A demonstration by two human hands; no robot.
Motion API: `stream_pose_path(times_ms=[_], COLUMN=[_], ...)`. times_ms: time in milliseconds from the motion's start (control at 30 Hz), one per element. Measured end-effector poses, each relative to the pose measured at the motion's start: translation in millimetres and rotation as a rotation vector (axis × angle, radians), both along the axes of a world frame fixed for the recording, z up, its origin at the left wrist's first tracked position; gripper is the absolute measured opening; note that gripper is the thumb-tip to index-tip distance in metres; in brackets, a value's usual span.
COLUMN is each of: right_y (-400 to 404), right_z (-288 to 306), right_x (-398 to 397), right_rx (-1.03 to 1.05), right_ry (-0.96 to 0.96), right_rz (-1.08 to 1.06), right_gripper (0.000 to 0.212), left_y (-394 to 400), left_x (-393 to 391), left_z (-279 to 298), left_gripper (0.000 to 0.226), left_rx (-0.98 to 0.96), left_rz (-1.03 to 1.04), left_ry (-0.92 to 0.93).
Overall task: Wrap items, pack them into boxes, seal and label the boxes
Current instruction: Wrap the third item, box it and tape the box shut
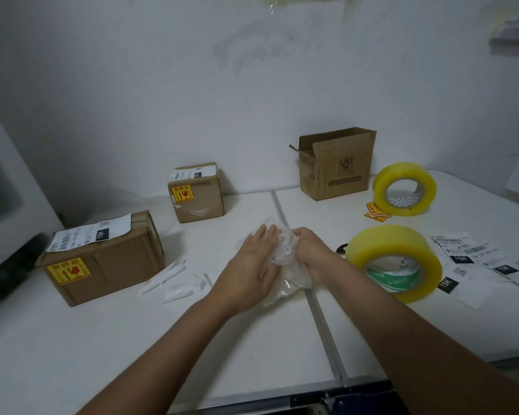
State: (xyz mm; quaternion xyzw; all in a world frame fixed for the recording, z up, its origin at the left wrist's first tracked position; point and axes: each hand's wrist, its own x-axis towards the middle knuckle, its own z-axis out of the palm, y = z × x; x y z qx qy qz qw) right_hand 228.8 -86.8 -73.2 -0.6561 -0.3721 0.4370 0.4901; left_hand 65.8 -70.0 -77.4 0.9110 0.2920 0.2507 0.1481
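A clear bubble-wrap bundle (285, 259) lies on the white table (132, 339) at the middle seam. My left hand (253, 265) lies flat on its left side with straight fingers pressing it down. My right hand (312, 253) curls round its right side and grips the wrap. What is inside the wrap is hidden. An open, upright cardboard box (337, 166) stands at the back right with its flaps up.
Two sealed, labelled boxes sit at the left: a large one (102, 259) and a small one (197, 191). Two yellow tape rolls (394, 262) (405, 188) stand at the right, with shipping labels (474, 262) and orange stickers (376, 211) beside them. Paper backing strips (171, 280) lie left of my hands.
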Motion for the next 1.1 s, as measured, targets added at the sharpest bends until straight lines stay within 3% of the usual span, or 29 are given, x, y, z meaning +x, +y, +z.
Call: stream_pose_path(times_ms=[100,200,333,533,767,833,933,1033,1100], right_y=[-3.4,-5.2,-17.0,-22.0,-12.5,-6.6,-3.2,-10.1,-14.1], right_z=[14.1,12.8,12.0,-2.0,4.8,6.9,24.3,57.1,70.8], right_x=[2.4,10.6,7.2,6.2,16.8,19.3,25.9,38.8,51.4], right_rx=[-0.118,-0.141,-0.121,0.064,0.039,-0.003,-0.050,-0.019,-0.105], right_ry=[0.074,0.131,-0.073,-0.063,-0.070,-0.156,-0.400,-0.643,-0.830], right_rz=[0.066,0.098,0.134,-0.019,0.065,0.077,0.052,0.057,0.094], right_gripper=[0.028,0.056,0.042,0.029,0.025,0.024,0.040,0.040,0.037], left_y=[-0.3,-3.6,-5.8,10.2,26.9,28.0,26.1,16.4,7.0], left_x=[-2.8,4.5,15.9,5.2,13.1,22.0,32.1,49.2,62.8], left_z=[-2.0,-2.7,2.2,39.1,30.5,23.5,17.9,11.2,7.5], left_gripper=[0.075,0.084,0.105,0.054,0.056,0.050,0.040,0.044,0.046], left_rx=[0.031,0.104,0.085,-0.147,0.264,0.213,0.222,0.363,0.413], left_rz=[0.008,0.078,0.138,-0.053,-0.057,-0.078,0.017,0.214,0.334], left_ry=[0.181,0.306,0.402,0.451,0.435,0.391,0.374,0.530,0.614])
